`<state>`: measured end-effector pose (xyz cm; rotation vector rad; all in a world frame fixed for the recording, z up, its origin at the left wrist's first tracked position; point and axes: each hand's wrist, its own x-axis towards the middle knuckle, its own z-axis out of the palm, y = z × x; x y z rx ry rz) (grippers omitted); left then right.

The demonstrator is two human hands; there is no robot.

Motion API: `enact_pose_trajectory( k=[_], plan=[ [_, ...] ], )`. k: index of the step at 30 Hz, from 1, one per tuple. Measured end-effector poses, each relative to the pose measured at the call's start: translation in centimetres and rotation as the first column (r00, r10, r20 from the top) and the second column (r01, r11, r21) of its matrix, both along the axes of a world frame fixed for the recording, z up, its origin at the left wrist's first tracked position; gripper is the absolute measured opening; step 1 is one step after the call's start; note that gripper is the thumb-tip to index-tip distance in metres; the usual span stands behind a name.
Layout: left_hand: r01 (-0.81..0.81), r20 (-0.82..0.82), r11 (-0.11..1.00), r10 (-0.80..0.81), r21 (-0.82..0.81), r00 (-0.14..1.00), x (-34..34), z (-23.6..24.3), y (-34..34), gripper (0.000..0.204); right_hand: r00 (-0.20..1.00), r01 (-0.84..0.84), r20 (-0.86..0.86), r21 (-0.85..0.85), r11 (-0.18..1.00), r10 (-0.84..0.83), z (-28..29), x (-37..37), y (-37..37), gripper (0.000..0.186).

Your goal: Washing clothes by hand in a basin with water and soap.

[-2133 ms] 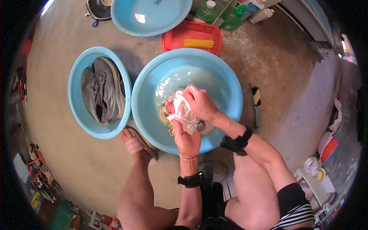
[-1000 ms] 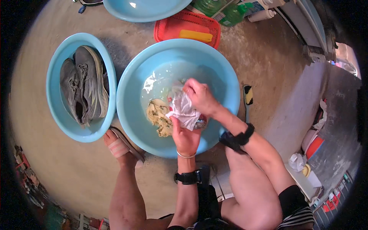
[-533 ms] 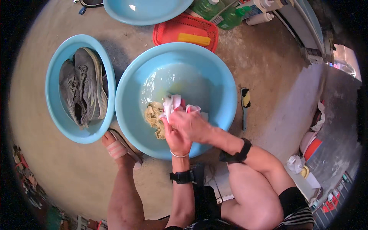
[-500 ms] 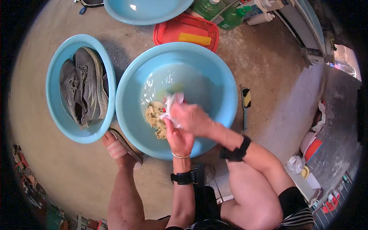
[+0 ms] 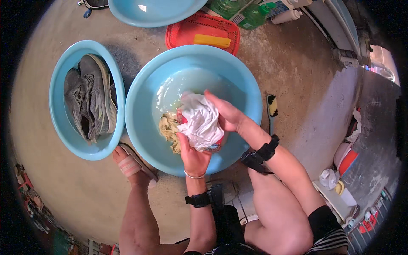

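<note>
A crumpled white cloth [image 5: 199, 123] with red patches and a bit of print at its edges is spread between my hands, above the water in a large light-blue basin [image 5: 140, 76]. My left hand [image 5: 194, 158] grips it from the near side, thumb upward. My right hand [image 5: 226, 114] holds its right edge, with the thumb at the top and most fingers behind the fabric. To the left of the white cloth, a wrung-looking yellowish patterned cloth [image 5: 169, 131] lies in the basin, partly in the water.
A smaller blue basin [image 5: 54, 106] holds dark grey sneakers [image 5: 90, 97] on the left. Beyond the large basin sit a red basket [image 5: 180, 36] with a yellow bar [image 5: 212, 41], another blue basin [image 5: 159, 19] and green bottles [image 5: 257, 17]. A scrubbing brush [image 5: 272, 108] lies at right.
The white cloth was bunched up and blurred between my hands, which were close together. Now it is opened out wider, and my right hand has moved up and right, away from my left.
</note>
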<state>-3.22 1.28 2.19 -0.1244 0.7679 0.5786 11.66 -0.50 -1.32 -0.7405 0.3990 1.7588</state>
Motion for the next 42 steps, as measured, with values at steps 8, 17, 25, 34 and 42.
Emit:
enact_pose_trajectory(
  k=[8,17,25,34,42],
  plan=[
    [0.179,-0.301,0.978,-0.139,0.108,0.943,-0.7,-2.6,1.0,0.053,0.709,0.0,0.705,0.024,1.0,-0.017,2.5,-0.3,-1.4,0.033],
    [-0.109,0.146,0.994,0.105,0.015,0.984,1.2,0.0,0.6,0.048,-0.369,-0.434,0.925,-0.09,0.896,-0.086,2.7,-3.7,0.7,0.022],
    [-0.024,0.194,0.999,0.032,-0.044,0.98,2.2,0.9,-0.8,0.051,-0.022,-0.114,0.962,-0.272,0.955,0.271,1.3,-1.5,0.0,0.024],
    [-0.066,0.11,0.997,0.069,-0.033,0.992,2.5,1.7,-1.0,0.05,-0.291,-0.224,0.943,-0.23,0.947,0.16,-0.9,-1.0,1.4,0.022],
    [0.025,0.026,0.99,-0.029,0.138,0.999,0.5,-0.4,-0.2,0.05,-0.312,-0.407,0.949,-0.088,0.909,-0.047,3.2,-4.2,0.4,0.022]
  ],
)
